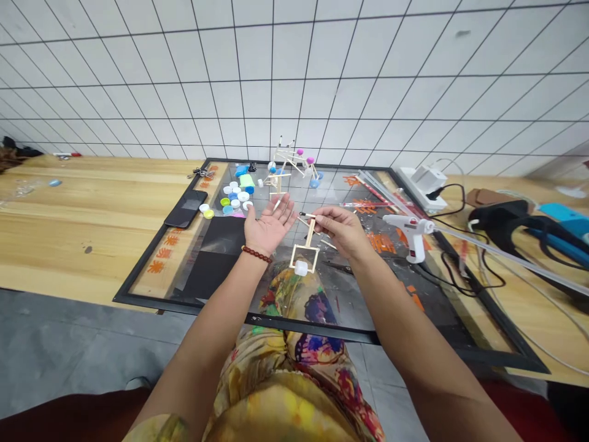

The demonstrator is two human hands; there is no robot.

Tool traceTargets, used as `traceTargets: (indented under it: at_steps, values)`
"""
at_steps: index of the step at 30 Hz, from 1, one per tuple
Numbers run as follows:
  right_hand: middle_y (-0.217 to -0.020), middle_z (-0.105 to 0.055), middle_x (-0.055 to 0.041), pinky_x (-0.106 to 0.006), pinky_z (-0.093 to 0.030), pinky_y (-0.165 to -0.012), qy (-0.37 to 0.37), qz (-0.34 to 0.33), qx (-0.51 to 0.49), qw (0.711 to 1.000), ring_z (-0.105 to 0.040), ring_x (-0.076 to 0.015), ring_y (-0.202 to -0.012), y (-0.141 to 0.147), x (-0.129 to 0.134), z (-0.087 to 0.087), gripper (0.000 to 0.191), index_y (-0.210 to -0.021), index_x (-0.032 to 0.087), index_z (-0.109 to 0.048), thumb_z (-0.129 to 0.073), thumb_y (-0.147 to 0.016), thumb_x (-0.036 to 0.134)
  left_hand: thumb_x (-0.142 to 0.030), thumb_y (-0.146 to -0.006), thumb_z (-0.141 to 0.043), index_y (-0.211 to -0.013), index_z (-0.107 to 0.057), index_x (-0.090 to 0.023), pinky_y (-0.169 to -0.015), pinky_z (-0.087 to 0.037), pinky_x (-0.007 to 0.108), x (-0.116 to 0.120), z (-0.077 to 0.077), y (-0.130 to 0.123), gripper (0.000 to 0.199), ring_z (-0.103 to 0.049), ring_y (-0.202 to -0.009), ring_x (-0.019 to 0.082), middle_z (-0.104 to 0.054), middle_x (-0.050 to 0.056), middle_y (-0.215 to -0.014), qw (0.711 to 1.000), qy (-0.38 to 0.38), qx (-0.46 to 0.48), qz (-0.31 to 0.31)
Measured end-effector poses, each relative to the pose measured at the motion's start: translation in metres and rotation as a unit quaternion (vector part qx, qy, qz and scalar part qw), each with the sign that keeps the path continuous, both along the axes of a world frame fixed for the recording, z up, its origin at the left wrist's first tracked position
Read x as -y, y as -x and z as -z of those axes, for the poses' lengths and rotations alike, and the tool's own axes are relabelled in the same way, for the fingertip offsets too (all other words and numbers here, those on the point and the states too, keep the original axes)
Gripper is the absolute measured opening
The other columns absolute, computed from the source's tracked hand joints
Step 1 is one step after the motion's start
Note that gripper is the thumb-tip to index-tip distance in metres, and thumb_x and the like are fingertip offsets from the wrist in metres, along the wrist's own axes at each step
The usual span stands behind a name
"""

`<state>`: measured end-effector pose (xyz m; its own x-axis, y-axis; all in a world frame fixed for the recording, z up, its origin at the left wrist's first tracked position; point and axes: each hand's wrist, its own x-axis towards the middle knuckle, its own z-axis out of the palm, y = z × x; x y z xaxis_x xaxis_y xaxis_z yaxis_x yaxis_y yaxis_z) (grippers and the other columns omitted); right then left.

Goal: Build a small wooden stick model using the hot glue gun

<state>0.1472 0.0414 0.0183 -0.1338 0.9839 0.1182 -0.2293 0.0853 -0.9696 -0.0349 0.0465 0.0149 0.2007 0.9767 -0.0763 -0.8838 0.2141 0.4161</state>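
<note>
My right hand (pixel 340 230) is closed, pinching a short dark-tipped matchstick (pixel 308 215) between thumb and fingertips. Just below those fingers is a small frame of pale sticks (pixel 311 236), a square with a handle. Whether the hand also touches that handle, I cannot tell. A white cap (pixel 301 268) sits at the square's near side. My left hand (pixel 270 226) is open, palm up with fingers stretched, and a small pale stick seems to lie across them. Behind it stands a model of joined sticks (pixel 289 161) with pink and blue bits.
A black-framed glass panel (pixel 317 334) covers the table's middle. Coloured bottle caps (pixel 236 202) and a phone (pixel 186 208) are at left. At right stand a white glue gun (pixel 411 236), a power strip (pixel 435 199), cables and clear glue sticks. A tiled wall rises behind.
</note>
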Motion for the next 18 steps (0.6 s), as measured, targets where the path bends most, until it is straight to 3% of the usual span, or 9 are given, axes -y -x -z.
traceTargets:
  at_steps: [3,7,10,13,18]
  values:
    - [-0.067,-0.07,0.0007,-0.022,-0.051,-0.056,-0.001,-0.004,0.004,1.0,-0.058,-0.0081,-0.055,0.001,-0.001,0.001,0.029,-0.076,0.021,-0.075,-0.087,-0.057,0.039,-0.067,-0.093,-0.015,-0.103,-0.065,-0.019,-0.103,-0.046,0.048,-0.002,-0.008,0.015,0.07,-0.055,-0.128,0.026,-0.06,0.012,-0.133,0.997,-0.048,0.007,-0.06]
    - [-0.067,-0.071,-0.0002,-0.022,-0.051,-0.055,0.004,-0.004,0.012,1.0,-0.058,-0.0082,-0.055,0.002,-0.001,0.003,0.03,-0.075,0.021,-0.075,-0.088,-0.056,0.039,-0.059,-0.093,-0.035,-0.102,-0.066,-0.019,-0.106,-0.043,0.049,-0.009,-0.013,0.046,0.051,-0.052,-0.13,0.025,-0.062,0.012,-0.129,0.981,-0.12,0.017,-0.153]
    - [-0.067,-0.07,-0.0008,-0.022,-0.051,-0.054,0.003,0.001,0.021,1.0,-0.058,-0.0088,-0.055,0.003,-0.001,0.004,0.029,-0.075,0.021,-0.075,-0.089,-0.056,0.04,-0.043,-0.096,-0.039,-0.099,-0.067,-0.019,-0.108,-0.042,0.047,-0.014,-0.011,0.069,0.037,-0.052,-0.13,0.022,-0.064,0.011,-0.125,0.968,-0.151,0.032,-0.196]
    - [-0.065,-0.069,-0.0006,-0.022,-0.051,-0.054,0.004,0.001,0.025,1.0,-0.057,-0.0084,-0.054,0.003,-0.002,0.006,0.03,-0.074,0.021,-0.075,-0.089,-0.055,0.04,-0.027,-0.098,-0.037,-0.097,-0.067,-0.02,-0.107,-0.043,0.045,-0.017,-0.009,0.082,0.03,-0.055,-0.128,0.019,-0.065,0.008,-0.121,0.964,-0.133,0.017,-0.231]
    - [-0.066,-0.069,-0.0012,-0.023,-0.051,-0.053,0.012,0.007,0.03,0.999,-0.057,-0.0092,-0.054,0.003,-0.002,0.007,0.032,-0.073,0.021,-0.075,-0.09,-0.053,0.041,-0.028,-0.101,-0.032,-0.104,-0.066,-0.022,-0.102,-0.047,0.042,-0.019,-0.011,0.092,0.034,-0.056,-0.126,0.017,-0.063,0.006,-0.128,0.959,-0.067,-0.014,-0.274]
